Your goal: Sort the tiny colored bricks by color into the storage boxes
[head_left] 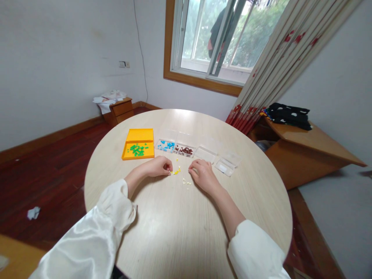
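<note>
On the round table (180,228), my left hand (159,166) is closed in a pinch beside small yellow pieces (176,171); what its fingertips hold is too small to make out. My right hand (202,173) has its fingers pressed together, their contents hidden, just right of some pale pieces (186,182). An open yellow box (139,135) holds green pieces (137,150). Beside it, clear boxes contain blue pieces (167,145) and dark brown pieces (185,150). Beyond my right hand lie an open clear box (205,153) and another (224,166) with a white patch inside.
A small wooden cabinet (123,108) with papers stands at the far left. Black cloth (290,116) lies on tilted wooden furniture (314,151) at the right. Behind the table are a window and a patterned curtain (273,66).
</note>
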{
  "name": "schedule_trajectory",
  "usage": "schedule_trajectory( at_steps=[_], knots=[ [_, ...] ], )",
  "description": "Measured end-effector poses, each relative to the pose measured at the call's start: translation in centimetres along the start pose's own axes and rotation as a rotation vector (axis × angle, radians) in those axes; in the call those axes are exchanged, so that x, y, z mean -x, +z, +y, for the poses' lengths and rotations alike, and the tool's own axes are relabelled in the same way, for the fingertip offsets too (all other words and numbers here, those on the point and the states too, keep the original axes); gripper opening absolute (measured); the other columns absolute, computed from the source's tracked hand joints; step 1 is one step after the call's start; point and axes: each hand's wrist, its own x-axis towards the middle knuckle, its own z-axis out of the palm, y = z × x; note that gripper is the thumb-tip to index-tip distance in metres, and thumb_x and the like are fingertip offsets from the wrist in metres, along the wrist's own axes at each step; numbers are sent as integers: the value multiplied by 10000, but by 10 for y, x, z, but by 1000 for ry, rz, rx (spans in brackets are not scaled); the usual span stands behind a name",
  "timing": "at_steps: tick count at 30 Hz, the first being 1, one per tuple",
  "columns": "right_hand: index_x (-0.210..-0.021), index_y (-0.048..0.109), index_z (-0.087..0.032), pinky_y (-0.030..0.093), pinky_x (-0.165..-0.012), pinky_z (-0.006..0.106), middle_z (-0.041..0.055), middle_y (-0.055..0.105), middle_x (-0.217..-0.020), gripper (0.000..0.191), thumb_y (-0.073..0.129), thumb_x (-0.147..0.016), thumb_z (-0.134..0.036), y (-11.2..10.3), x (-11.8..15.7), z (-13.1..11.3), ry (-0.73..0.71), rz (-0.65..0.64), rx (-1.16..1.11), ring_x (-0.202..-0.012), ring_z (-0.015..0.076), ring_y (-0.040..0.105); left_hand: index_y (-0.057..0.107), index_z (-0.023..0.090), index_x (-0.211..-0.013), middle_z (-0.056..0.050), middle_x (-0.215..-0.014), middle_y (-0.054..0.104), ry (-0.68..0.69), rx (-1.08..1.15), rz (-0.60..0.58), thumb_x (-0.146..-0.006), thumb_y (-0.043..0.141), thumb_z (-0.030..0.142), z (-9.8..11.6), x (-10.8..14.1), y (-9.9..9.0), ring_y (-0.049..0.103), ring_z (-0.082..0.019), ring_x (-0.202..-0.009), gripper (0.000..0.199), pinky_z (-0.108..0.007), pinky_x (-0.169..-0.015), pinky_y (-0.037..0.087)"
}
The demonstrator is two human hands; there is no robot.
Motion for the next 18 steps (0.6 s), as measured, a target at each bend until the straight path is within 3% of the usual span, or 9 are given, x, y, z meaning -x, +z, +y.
schedule_trajectory(
  at_steps=[8, 14, 18],
  knots=[
    [-742, 608, -161, 424, -690, 268, 49, 659, -754, 130, 487, -760, -115, -13, 2, 8, 77, 143, -156, -707, 154, 589, 627, 123, -711, -13, -653, 586, 65, 3, 12, -663, 505, 192, -6, -2, 1, 494, -124, -607, 148, -227, -575, 371],
    [-778, 644, -149, 436, -712, 305, 76, 678, -791, 175, 475, -734, -160, -44, 10, 50, 280, 316, -21, -695, 173, 596, 607, 123, -686, -17, -646, 571, 75, -8, 37, -685, 479, 207, -3, 0, 0, 480, -120, -604, 152, -231, -583, 371],
    [-741, 667, -144, 431, -685, 314, 94, 680, -760, 194, 478, -732, -183, -53, 17, 75, 419, 380, 116, -675, 191, 589, 601, 128, -682, -19, -649, 574, 69, -9, 44, -691, 483, 223, -2, 1, 0, 482, -121, -608, 152, -235, -589, 372]
  ],
)
